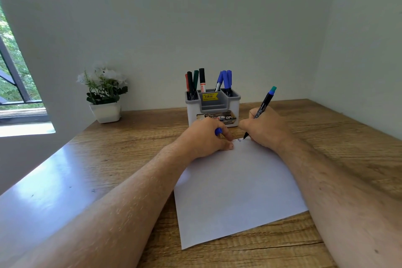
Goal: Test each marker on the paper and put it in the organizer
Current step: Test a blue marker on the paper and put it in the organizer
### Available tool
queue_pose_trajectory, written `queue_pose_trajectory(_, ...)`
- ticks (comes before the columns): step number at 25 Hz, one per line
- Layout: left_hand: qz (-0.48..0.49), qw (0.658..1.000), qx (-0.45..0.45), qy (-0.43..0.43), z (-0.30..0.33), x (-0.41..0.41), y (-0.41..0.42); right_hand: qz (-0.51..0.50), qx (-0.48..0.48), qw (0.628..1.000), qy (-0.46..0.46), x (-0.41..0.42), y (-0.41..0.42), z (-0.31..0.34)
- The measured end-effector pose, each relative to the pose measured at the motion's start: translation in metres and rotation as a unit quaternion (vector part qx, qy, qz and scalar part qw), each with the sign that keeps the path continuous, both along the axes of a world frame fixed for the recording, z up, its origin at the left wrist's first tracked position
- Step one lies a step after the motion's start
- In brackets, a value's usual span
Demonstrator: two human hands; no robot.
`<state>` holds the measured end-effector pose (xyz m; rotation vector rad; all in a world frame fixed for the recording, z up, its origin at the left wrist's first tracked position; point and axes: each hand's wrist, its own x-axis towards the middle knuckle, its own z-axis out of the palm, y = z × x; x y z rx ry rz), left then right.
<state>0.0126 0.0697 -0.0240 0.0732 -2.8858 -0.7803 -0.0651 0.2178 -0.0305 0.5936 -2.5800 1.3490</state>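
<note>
My right hand (264, 131) holds a black marker (263, 104) with a blue and teal end, its tip pressed on the top edge of the white paper (237, 189) beside a small blue mark (239, 140). My left hand (206, 137) rests on the paper's top left corner and grips a blue cap (218, 131). Behind both hands stands the grey and white organizer (233, 104). Its left slot holds red, black and green markers (192, 81); its right slot holds several blue markers (225, 79).
A white pot of white flowers (104, 93) stands at the back left of the wooden desk (121, 148). Walls close the desk at the back and right. A window opening lies to the left.
</note>
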Motion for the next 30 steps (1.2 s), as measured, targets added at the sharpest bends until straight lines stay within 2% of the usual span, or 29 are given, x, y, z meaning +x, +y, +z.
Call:
queue_pose_trajectory(5, 0.003, 1.0, -0.005, 0.02, -0.001, 0.002, -0.001, -0.005, 0.008, 1.0, 0.003, 0.001, 0.002, 0.001)
queue_pose_trajectory(7, 0.019, 0.998, 0.025, 0.047, 0.0, 0.004, -0.004, 0.018, -0.04, 0.999, -0.006, 0.002, -0.001, 0.003)
queue_pose_trajectory(8, 0.027, 0.995, 0.072, 0.057, 0.001, 0.004, -0.007, 0.046, -0.09, 0.994, -0.029, 0.002, -0.002, 0.005)
queue_pose_trajectory(11, 0.041, 0.97, 0.212, 0.107, 0.009, 0.006, -0.012, 0.163, -0.25, 0.946, -0.13, 0.002, -0.003, 0.01)
queue_pose_trajectory(16, 0.05, 0.97, 0.193, 0.141, 0.01, 0.007, -0.013, 0.223, -0.362, 0.883, -0.201, 0.004, -0.005, 0.012)
queue_pose_trajectory(27, 0.014, 0.977, 0.164, 0.135, 0.007, 0.007, -0.01, 0.219, -0.349, 0.886, -0.211, 0.006, -0.008, 0.012)
queue_pose_trajectory(30, 0.015, 0.966, 0.214, 0.141, 0.006, 0.004, -0.01, 0.218, -0.336, 0.893, -0.204, 0.006, -0.009, 0.011)
